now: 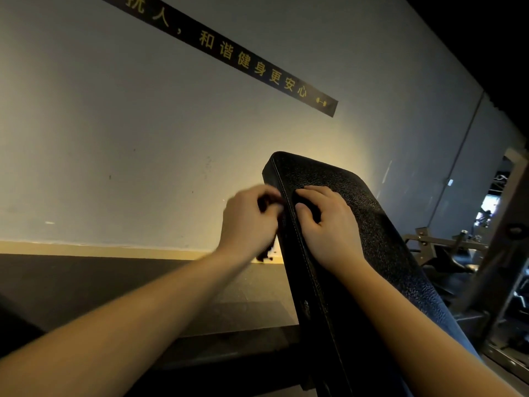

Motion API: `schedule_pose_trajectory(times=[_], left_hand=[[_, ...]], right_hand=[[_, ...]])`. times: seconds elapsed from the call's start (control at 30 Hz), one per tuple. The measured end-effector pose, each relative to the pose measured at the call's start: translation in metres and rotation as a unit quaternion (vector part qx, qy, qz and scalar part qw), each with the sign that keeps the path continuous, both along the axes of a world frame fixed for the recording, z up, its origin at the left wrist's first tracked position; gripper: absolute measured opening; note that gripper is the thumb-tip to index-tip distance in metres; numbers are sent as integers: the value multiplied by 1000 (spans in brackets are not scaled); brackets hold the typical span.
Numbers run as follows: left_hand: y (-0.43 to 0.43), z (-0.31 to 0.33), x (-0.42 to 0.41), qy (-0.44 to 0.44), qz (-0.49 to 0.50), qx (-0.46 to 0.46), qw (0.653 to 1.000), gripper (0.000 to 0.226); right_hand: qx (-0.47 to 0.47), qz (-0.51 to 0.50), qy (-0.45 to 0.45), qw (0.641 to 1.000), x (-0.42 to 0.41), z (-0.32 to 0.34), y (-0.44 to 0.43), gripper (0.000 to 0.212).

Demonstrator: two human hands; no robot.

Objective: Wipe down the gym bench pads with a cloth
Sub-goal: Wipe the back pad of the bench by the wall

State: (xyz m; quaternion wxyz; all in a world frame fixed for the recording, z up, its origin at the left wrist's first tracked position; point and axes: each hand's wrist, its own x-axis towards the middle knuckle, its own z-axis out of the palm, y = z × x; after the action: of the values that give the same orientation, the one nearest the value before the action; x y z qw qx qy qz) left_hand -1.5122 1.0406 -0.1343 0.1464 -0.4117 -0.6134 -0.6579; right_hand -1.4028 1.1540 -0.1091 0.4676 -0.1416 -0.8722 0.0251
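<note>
Cloth (pixel 262 202) looks soft and light, so keep it bunched in your left hand (pixel 249 222), whose fingers curl round it against the left edge of the pad (pixel 372 224). Your right hand (pixel 329 224) lies on the pad's grainy top near its far end, fingers bent; whether they pinch anything is unclear.

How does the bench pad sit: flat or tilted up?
Tilted up: the bench pad rises steeply against the wall behind.
</note>
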Motion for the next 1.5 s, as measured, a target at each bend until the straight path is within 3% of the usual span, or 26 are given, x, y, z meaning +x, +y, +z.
schedule_pose_trajectory(times=[0.13,0.3,0.43,0.53,0.73,0.93,1.17,1.3,1.4,1.5], left_hand=[[15,27,-25,-35,27,9,999,15],[-18,-33,19,16,-72,-68,995,20],[1,-2,-3,30,13,-24,999,18],[16,21,-25,-17,49,-5,999,16],[-21,-46,26,-9,-78,-99,992,17],[10,5,-18,-45,35,-57,997,16],[-8,-39,19,-74,-62,-69,993,15],[9,2,-2,-58,16,11,998,15],[24,39,-24,-19,79,17,997,13],[12,24,-14,-49,20,3,999,16]], right_hand=[[-4,3,-2,1000,0,1,0,35],[-5,1,3,1000,-1,1,-1,34],[-5,3,0,1000,0,0,-1,34],[-6,2,-3,1000,0,0,-2,35],[-10,-2,1,1000,-1,1,-2,34],[-13,3,-1,1000,1,0,-3,35],[-12,8,9,1000,0,0,-1,33],[-14,14,9,1000,0,-1,1,33],[-20,16,9,1000,0,0,1,34],[-15,9,5,1000,0,0,0,34]])
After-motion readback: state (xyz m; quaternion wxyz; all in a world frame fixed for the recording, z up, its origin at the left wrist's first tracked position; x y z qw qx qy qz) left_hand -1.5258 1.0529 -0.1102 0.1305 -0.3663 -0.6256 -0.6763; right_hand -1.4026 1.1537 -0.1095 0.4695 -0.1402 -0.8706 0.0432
